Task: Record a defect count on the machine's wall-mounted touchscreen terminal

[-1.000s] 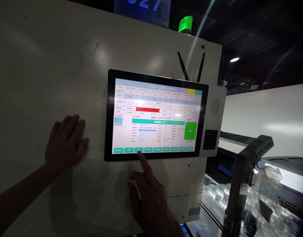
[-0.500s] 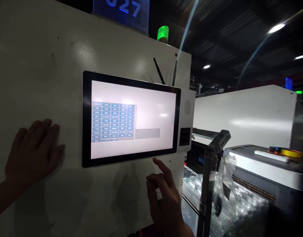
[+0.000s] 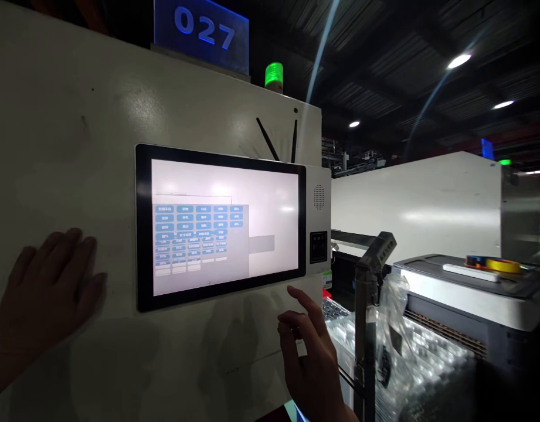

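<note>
Since 0.5 s ago the grid of blue buttons has redrawn and the right hand has eased lower. At the left, the left hand (image 3: 45,290) lies flat and spread on the cream metal machine panel (image 3: 76,117), holding nothing. The black-framed touchscreen (image 3: 221,225) is mounted beside it. Below its lower right corner, the right hand (image 3: 311,357) hovers empty, forefinger raised; a good press likely waits until the menu settles, then lands squarely on 1 button.

Bare left hand (image 3: 43,293), bare right hand (image 3: 316,363), no gloves
</note>
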The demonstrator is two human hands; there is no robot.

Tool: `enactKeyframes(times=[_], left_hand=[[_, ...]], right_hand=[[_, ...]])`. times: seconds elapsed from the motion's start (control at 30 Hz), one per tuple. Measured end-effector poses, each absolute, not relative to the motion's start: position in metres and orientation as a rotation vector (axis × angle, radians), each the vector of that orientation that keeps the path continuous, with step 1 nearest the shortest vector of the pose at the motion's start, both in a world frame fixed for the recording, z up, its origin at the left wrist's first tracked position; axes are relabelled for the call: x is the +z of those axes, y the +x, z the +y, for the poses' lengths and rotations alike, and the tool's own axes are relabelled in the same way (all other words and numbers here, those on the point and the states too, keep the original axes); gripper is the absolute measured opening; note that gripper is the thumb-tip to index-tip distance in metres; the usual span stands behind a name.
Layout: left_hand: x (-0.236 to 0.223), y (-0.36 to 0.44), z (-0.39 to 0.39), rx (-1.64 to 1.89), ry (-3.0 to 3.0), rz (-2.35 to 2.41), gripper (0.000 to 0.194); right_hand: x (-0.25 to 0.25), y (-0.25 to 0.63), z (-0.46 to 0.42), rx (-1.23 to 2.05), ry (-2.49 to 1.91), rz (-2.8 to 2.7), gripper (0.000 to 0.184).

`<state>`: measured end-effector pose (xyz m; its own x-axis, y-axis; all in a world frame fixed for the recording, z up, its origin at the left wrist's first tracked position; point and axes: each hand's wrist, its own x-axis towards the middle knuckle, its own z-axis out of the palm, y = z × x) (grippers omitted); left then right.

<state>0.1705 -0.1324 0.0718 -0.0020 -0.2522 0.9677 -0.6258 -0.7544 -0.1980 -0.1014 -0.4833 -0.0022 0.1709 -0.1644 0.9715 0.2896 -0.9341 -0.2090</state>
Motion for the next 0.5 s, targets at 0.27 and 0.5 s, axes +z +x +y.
enactKeyframes(times=[0.27,0.5], left_hand=[[0.0684,0.1787,-0.1319,1.872,1.942,-0.913,0.087],[0.0703,0.1739,-0.1317,1.835,1.952,-0.925,0.089]], right_hand=[[0.0007,-0.0957,-0.4793,-1.878,-2.094,-0.188,0.015],[-0.0023,-0.0945,-0.4890,-1.842,-2.060,-0.149,0.015]])
